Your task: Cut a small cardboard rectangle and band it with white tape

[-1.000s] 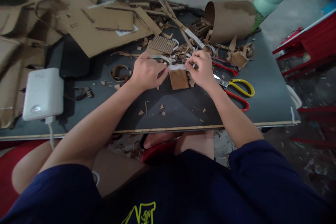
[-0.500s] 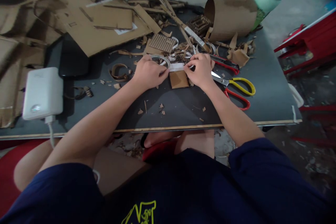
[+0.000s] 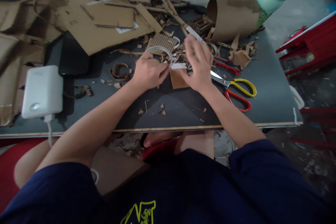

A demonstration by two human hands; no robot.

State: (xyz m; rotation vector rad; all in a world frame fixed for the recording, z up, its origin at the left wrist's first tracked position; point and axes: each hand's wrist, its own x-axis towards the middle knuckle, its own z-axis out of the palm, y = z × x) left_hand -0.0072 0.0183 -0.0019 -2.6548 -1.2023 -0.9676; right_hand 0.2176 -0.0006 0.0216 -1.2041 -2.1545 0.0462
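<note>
1. Head view: a small cardboard square (image 3: 179, 82) is seen near the middle of the tabletop (image 3: 178, 113), with a white strip (image 3: 178, 66) laid along its far edge.
2. At its left, a tape roll (image 3: 170, 54) is held in the closed grip of the left hand (image 3: 149, 71).
3. At its right, the right hand (image 3: 200, 66) is held open, fingers spread, thumb over the square; whether contact is made cannot be told.
4. Farther right, scissors (image 3: 223, 82) are spread open, with a red cutter (image 3: 229, 66) lying beyond.
5. Cardboard scraps (image 3: 241, 57) and a cardboard tube (image 3: 236, 19) are seen at far right.
</note>
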